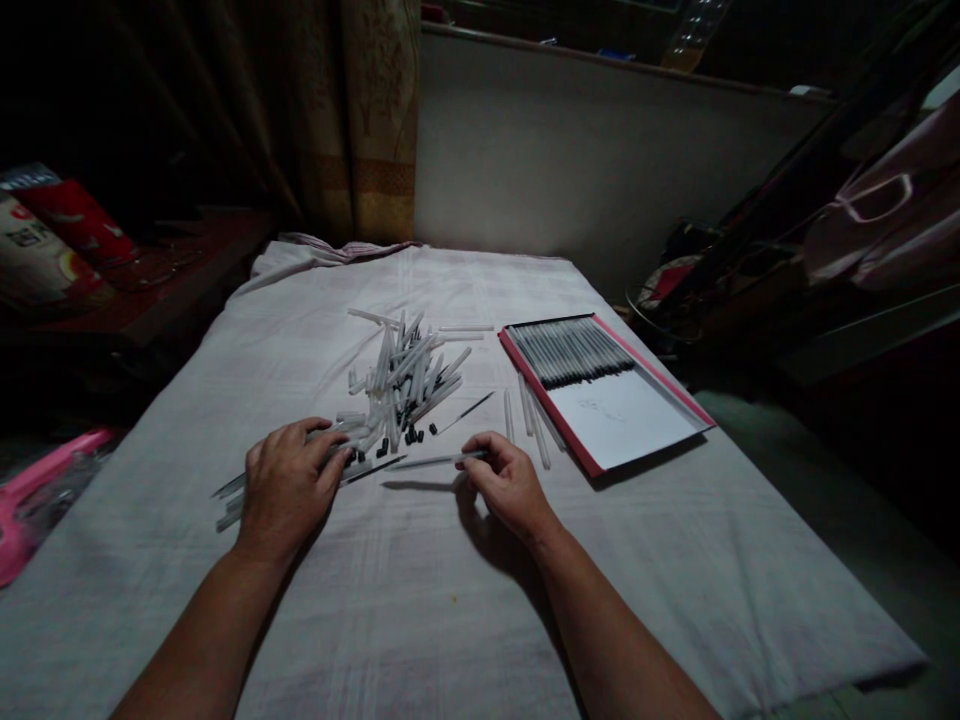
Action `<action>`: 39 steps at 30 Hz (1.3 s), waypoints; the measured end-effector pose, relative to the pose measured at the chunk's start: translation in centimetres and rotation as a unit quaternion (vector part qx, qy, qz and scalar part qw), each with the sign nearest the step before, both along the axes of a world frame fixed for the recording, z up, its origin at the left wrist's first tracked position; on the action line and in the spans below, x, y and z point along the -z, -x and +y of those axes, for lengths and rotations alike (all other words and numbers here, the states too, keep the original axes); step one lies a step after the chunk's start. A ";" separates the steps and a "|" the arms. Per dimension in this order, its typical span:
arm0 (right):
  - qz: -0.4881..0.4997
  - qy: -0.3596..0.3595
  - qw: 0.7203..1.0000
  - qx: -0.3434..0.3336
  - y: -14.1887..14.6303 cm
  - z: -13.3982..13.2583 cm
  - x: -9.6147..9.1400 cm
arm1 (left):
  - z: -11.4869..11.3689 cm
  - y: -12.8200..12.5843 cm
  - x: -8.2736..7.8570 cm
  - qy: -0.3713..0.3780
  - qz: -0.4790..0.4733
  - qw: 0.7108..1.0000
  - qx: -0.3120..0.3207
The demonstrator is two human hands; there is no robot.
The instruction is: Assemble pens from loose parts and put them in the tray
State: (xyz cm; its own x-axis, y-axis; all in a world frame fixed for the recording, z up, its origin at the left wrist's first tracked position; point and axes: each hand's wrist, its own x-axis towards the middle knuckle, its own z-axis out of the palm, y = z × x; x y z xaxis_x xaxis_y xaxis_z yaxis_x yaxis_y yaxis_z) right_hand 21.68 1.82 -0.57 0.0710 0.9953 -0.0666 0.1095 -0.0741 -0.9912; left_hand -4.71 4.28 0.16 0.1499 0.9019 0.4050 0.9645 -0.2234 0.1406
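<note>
My right hand pinches a clear pen barrel by its right end and holds it level just above the white cloth. Over to the left, my left hand lies curled over several clear pen tubes at the near-left edge of the pile, its fingers closed on them. A loose pile of clear pen barrels with small black caps lies just beyond both hands. A thin refill rests between the pile and my right hand.
A red-rimmed flat box to the right holds a row of finished pens at its far end. A few tubes lie beside it. A pink object sits at the left edge. A curtain hangs behind.
</note>
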 end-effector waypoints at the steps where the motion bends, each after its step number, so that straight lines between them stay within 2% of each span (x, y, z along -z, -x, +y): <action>1: 0.005 0.002 1.000 0.008 0.0 0.0 -0.1 | 0.0 0.0 -0.1 -0.009 -0.017 1.000 0.004; 3: 0.016 0.006 1.000 0.020 0.1 0.1 -0.4 | -0.1 -0.1 -0.4 -0.015 -0.066 0.998 0.018; 6: 0.041 0.015 0.998 0.036 0.1 0.2 -0.8 | -0.4 -0.4 -0.7 0.023 -0.166 0.986 0.019; 10: 0.081 0.035 0.995 0.046 0.1 0.1 -1.4 | -1.0 -1.1 -1.1 0.097 -0.320 0.942 -0.019; 13: 0.115 0.056 0.990 0.052 0.1 0.1 -1.9 | -1.2 -1.5 -1.2 0.150 -0.465 0.872 -0.018; 17: 0.142 0.073 0.985 0.066 0.0 0.0 -2.5 | -1.3 -1.9 -1.3 0.222 -0.632 0.742 -0.034; 21: 0.176 0.076 0.980 0.060 0.1 -0.1 -2.6 | -1.5 -2.5 -2.1 0.267 -0.733 0.625 -0.041; 23: 0.195 0.071 0.977 0.056 0.2 0.0 -2.5 | -1.7 -2.7 -2.5 0.278 -0.758 0.589 -0.041; 25: 0.208 0.071 0.974 0.053 0.2 0.0 -2.3 | -1.8 -2.9 -2.8 0.288 -0.767 0.572 -0.039; 29: 0.220 0.080 0.971 0.055 0.1 0.1 -2.2 | -2.0 -3.1 -2.7 0.298 -0.766 0.569 -0.031; 32: 0.223 0.083 0.970 0.053 0.1 0.1 -2.2 | -2.0 -3.1 -2.2 0.291 -0.746 0.599 -0.014; 34: 0.220 0.080 0.971 0.053 0.1 0.1 -2.2 | -2.0 -3.1 -1.8 0.296 -0.701 0.649 0.000; 36: 0.216 0.076 0.972 0.052 0.1 0.1 -2.2 | -2.0 -3.0 -1.5 0.287 -0.624 0.727 0.007; 39: 0.209 0.066 0.974 0.049 0.2 0.0 -2.2 | -2.0 -2.8 -1.2 0.227 -0.477 0.849 0.007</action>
